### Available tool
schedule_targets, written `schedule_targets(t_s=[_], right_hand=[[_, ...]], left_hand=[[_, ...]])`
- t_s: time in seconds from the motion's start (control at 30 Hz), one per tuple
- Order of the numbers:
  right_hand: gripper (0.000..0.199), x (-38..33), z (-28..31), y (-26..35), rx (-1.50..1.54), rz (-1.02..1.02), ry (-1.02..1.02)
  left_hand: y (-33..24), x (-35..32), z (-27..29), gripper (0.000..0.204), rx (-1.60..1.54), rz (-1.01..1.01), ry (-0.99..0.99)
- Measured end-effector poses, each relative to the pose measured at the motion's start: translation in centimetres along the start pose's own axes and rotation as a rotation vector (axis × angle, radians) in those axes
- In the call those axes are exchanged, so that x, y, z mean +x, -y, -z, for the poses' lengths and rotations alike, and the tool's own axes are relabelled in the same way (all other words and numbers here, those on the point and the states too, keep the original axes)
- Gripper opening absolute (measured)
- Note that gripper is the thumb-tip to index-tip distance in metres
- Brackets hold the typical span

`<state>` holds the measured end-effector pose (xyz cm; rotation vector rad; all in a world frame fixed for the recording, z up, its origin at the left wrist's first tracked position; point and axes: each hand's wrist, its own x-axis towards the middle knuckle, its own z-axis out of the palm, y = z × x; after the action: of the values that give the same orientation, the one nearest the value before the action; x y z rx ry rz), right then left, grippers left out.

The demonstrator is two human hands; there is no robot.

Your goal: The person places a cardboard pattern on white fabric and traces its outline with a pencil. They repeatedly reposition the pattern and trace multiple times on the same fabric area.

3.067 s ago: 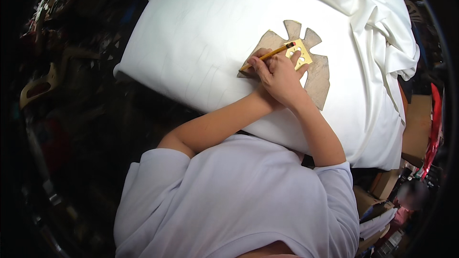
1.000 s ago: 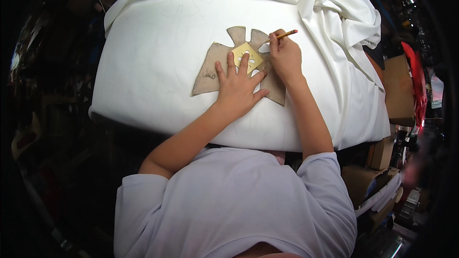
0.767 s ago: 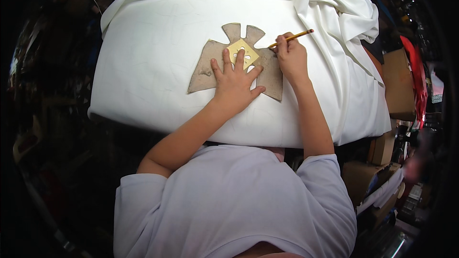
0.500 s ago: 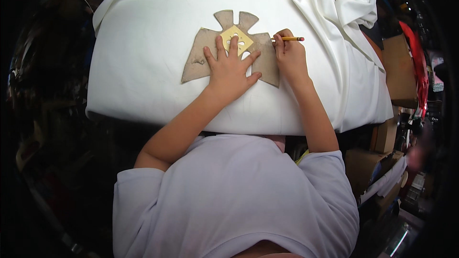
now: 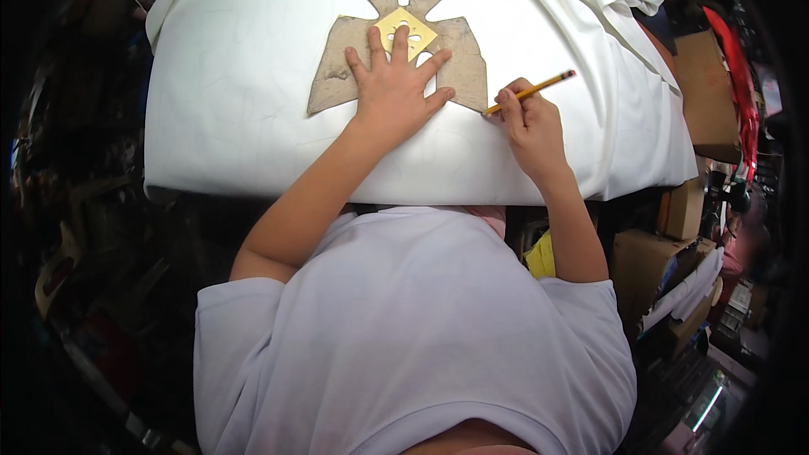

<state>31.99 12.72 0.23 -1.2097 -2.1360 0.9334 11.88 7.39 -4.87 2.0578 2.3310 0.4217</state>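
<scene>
With fingers spread, the left hand (image 5: 394,99) is pressing the brown template (image 5: 463,61) onto white cloth (image 5: 227,76) beneath it, while the right hand (image 5: 538,131), pinching a pencil (image 5: 546,83) at the template's lower-right corner, is apparently tracing, completed outline being indiscernible.

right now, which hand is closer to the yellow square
Left. The left hand has a fingertip on the yellow square; the right hand is off to its lower right, holding the pencil by the template's corner.

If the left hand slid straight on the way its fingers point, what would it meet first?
The yellow stencil: the left hand has its middle fingertip on it. Beyond lie the far lobes of the brown template. Heights are unclear.
</scene>
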Motion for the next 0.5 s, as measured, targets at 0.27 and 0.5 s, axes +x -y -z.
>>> schedule_targets(t_s=[0.27,0.5], right_hand=[[0.029,2.4,-4.5,1.4,0.213,0.029,0.066],[0.031,5.2,-5.0,1.9,0.203,-0.08,0.007]], left_hand=[[1.3,1.0,2.2,0.052,0.008,0.006,0.145],[4.7,1.7,5.5,0.071,-0.081,-0.124,0.375]])
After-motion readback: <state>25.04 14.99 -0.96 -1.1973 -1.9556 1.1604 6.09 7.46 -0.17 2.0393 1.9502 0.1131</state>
